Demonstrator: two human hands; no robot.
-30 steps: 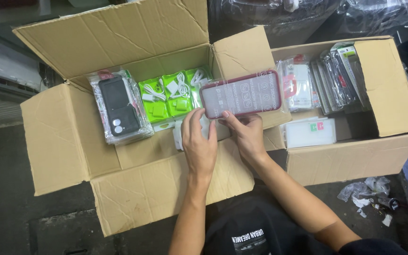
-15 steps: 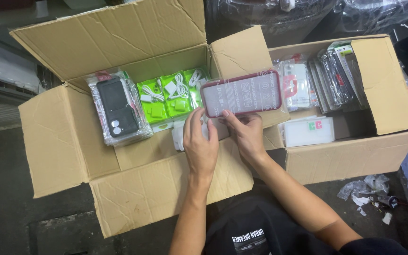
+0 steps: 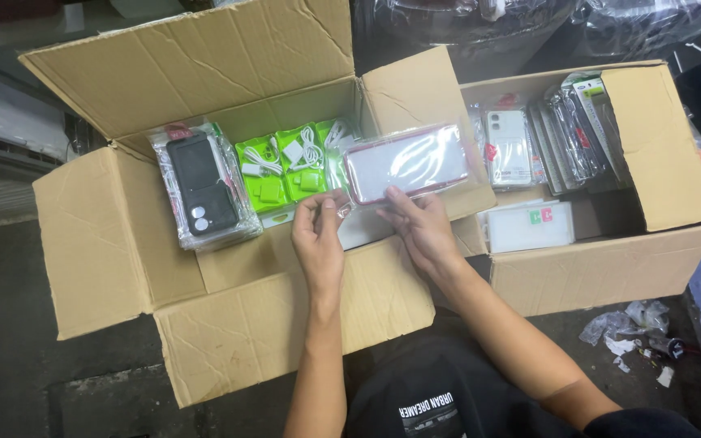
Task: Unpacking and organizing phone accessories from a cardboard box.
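Both my hands hold one clear phone case with a red rim (image 3: 409,163), wrapped in a clear plastic bag, above the gap between two open cardboard boxes. My left hand (image 3: 319,242) pinches the bag's lower left corner. My right hand (image 3: 421,229) grips its lower edge from beneath. In the left box (image 3: 99,243) a stack of bagged black phone cases (image 3: 202,191) lies next to green packs of chargers and cables (image 3: 284,166).
The right box (image 3: 659,138) holds upright rows of bagged clear cases (image 3: 561,134) and a flat white pack (image 3: 529,225). Torn plastic scraps (image 3: 630,328) lie on the dark floor at lower right. Large black plastic-wrapped bundles (image 3: 480,24) stand behind the boxes.
The bagged case has stayed in both hands over the boxes. My left fingers shifted from under the case to its lower left corner.
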